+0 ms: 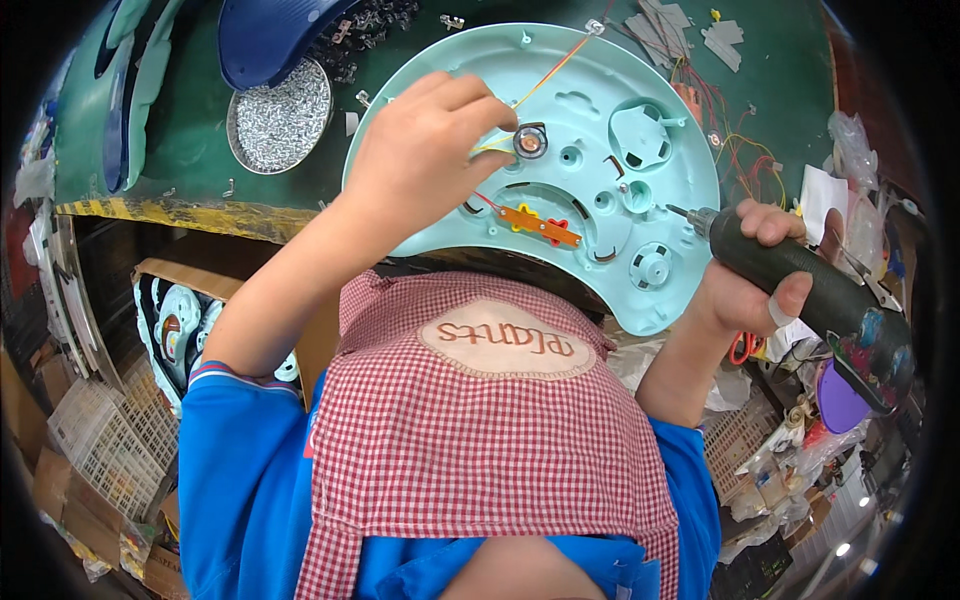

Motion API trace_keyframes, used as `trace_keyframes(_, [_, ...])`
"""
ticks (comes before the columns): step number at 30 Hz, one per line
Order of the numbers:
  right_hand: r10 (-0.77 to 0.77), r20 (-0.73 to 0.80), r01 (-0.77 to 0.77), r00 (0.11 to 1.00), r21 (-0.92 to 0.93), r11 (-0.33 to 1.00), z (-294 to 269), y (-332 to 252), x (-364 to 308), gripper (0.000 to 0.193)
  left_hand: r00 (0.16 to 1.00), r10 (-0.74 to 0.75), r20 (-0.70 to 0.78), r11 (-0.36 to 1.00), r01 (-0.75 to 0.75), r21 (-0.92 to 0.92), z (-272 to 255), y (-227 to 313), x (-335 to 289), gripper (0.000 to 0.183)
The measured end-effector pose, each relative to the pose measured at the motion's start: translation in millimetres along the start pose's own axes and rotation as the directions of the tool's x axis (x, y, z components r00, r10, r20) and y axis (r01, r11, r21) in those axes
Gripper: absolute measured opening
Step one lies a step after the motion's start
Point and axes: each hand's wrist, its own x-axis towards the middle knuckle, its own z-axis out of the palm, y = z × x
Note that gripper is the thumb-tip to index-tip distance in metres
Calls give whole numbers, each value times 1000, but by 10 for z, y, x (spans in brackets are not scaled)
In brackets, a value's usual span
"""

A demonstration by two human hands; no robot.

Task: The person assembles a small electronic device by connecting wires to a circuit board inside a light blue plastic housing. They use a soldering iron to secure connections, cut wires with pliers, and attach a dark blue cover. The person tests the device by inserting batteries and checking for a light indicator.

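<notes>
My left hand [430, 150] reaches over a pale turquoise curved plastic shell [460, 70], which lies hollow side up. Its thumb and index finger close on the left edge of a small round black part [530, 142] with a copper-coloured centre. Yellowish wires run between these fingers. Below it, an orange circuit strip [540, 225] sits across the shell, with a yellow and a red piece under it. My right hand [755, 260] grips a dark electric screwdriver [800, 270]. The screwdriver bit points left, just above the shell's right edge.
A round bowl of small silver screws [280, 115] stands on the green table [190, 130], beside a dark blue shell [275, 35]. Loose metal clips lie behind it. Coloured wires [745, 150] spread at the right. Below the table's left edge stands a cardboard box [190, 275] of turquoise parts.
</notes>
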Motion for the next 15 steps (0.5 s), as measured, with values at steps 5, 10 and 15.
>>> trace_keyframes(5, [0, -25, -1, 1000, -13, 1000, 67, -39, -15, 82, 999, 10, 45, 999, -12, 39, 169, 52, 6, 37])
trace_keyframes(10, [19, 24, -20, 1000, 57, 998, 80, -41, -41, 85, 982, 177, 71, 945, -189, 266, 270, -11, 10, 23])
trace_keyframes(15, [31, 176, -46, 984, 84, 995, 15, 39, -125, 76, 906, -284, 313, 818, 399, -414, -40, 170, 225, 35])
